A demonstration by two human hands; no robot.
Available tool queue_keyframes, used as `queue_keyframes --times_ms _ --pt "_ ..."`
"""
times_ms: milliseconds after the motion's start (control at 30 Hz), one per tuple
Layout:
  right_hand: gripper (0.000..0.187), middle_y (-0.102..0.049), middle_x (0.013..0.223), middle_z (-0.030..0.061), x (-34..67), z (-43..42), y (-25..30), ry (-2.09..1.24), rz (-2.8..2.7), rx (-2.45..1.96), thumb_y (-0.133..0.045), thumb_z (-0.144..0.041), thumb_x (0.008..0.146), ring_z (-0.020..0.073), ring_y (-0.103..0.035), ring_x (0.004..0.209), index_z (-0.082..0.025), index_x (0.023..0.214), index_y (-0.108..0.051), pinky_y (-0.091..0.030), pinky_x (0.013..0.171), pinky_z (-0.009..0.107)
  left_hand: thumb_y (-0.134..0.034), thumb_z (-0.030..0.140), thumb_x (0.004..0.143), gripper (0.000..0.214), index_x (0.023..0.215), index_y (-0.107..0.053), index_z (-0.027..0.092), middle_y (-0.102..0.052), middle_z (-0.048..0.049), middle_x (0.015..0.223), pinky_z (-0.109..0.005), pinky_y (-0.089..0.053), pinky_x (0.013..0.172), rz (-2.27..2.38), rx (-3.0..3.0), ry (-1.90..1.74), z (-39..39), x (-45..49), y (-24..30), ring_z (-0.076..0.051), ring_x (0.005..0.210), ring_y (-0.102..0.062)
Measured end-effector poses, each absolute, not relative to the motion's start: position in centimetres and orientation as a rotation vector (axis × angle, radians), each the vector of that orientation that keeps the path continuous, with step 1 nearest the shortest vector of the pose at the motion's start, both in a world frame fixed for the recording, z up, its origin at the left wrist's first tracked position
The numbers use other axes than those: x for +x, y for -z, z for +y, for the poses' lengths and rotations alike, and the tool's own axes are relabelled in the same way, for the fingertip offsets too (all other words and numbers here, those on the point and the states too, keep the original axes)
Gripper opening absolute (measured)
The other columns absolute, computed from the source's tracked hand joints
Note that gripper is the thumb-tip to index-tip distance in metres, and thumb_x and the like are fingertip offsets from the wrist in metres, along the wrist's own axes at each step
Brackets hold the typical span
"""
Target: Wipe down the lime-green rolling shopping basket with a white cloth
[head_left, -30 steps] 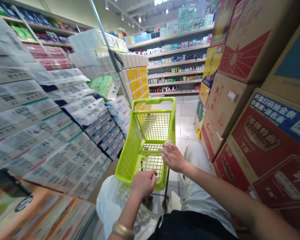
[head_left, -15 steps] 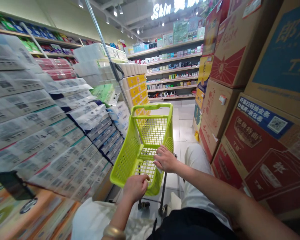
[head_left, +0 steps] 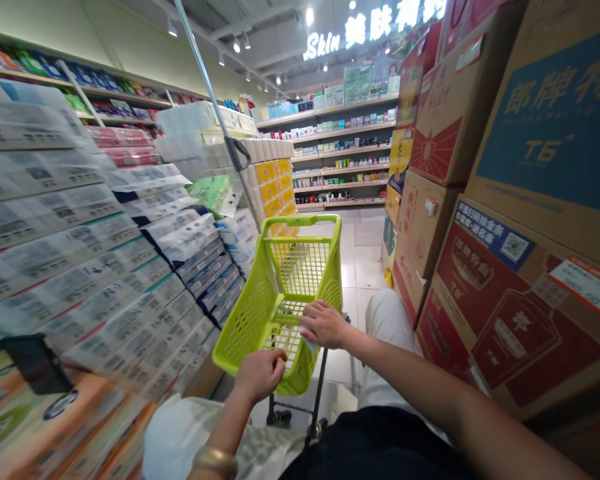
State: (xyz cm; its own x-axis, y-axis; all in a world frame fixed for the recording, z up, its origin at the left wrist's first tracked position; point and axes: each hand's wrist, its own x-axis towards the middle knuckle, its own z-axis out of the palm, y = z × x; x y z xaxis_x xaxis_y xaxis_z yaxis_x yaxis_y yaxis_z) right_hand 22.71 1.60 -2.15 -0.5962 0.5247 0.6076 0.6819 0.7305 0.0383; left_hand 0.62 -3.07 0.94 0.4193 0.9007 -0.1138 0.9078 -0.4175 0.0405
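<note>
While both hands are laid on its near end, the lime-green basket cart (head_left: 253,313) stands on the tiled floor (head_left: 361,257) mid-aisle, mesh walls upright, far rim pointing down the aisle.

- Left hand (head_left: 260,373): grip clenched over the near rim at its left corner, knuckles up. A gold bangle (head_left: 215,460) sits on the wrist; a white bag (head_left: 180,433) hangs just beside the forearm.
- Right hand (head_left: 323,325): palm down on the near rim at its right corner, fingers bent toward the mesh. Grip: cannot tell whether it closes on the rim or merely rests there.
- Cart post (head_left: 316,400): dark metal, under the basket's near end, running down to the wheels (head_left: 279,418).
- White trouser leg (head_left: 390,320): just right of the basket, the person's own.
- Tissue packs (head_left: 80,267): left of the cart, stacked in slanting rows, white with grey print, close beside the basket's left wall.
- Green pack (head_left: 213,190): atop that stack, tilted.
- Metal pole (head_left: 215,113): slanting up from behind the stack toward the ceiling.
- Yellow boxes (head_left: 275,180): beyond the basket's far left corner, piled under white rolls.
- Cardboard cartons (head_left: 505,300): right of the aisle, brown with red and blue panels, stacked high, near the right forearm.
- Far shelves (head_left: 345,153): across the aisle's end, lined with small bottles and boxes.
- Lit sign (head_left: 375,27): above those shelves, reading "Skin" followed by characters.
</note>
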Motion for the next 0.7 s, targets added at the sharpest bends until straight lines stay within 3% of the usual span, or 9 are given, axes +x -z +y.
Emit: queue_keyframes --times_ms 167,467,700 --pt "0.023 -0.057 0.092 0.0073 21.0 -0.1 3.0 0.301 -2.223 -1.022 -0.050 -0.038 0.091 0.0225 -0.045 0.093 -0.019 0.088 -0.062 -0.035 0.094 0.039 -0.038 0.027 0.087 0.032 0.095 -0.068 0.028 -0.074 -0.0022 0.095 -0.030 -0.041 0.074 1.659 2.558 0.063 -3.1 0.8 -0.7 -0.021 0.092 -0.067" --pt "0.028 -0.057 0.098 0.0059 20.6 -1.1 3.7 0.299 -2.361 -0.789 -0.052 -0.047 0.089 0.0215 -0.046 0.094 -0.022 0.097 -0.062 -0.035 0.097 0.038 -0.037 0.027 0.088 0.032 0.094 -0.068 0.027 -0.074 -0.0026 0.092 -0.029 -0.041 0.073 1.656 2.577 0.057 -3.2 0.5 -0.7 -0.021 0.090 -0.067" --pt "0.021 -0.056 0.095 0.0067 21.2 0.3 3.2 0.217 -2.180 -1.007 -0.051 -0.037 0.090 0.0222 -0.045 0.097 -0.020 0.091 -0.063 -0.034 0.099 0.040 -0.037 0.026 0.088 0.032 0.091 -0.069 0.027 -0.074 -0.0015 0.093 -0.028 -0.040 0.073 1.627 2.592 0.005 -2.6 1.3 -0.3 -0.019 0.089 -0.067"
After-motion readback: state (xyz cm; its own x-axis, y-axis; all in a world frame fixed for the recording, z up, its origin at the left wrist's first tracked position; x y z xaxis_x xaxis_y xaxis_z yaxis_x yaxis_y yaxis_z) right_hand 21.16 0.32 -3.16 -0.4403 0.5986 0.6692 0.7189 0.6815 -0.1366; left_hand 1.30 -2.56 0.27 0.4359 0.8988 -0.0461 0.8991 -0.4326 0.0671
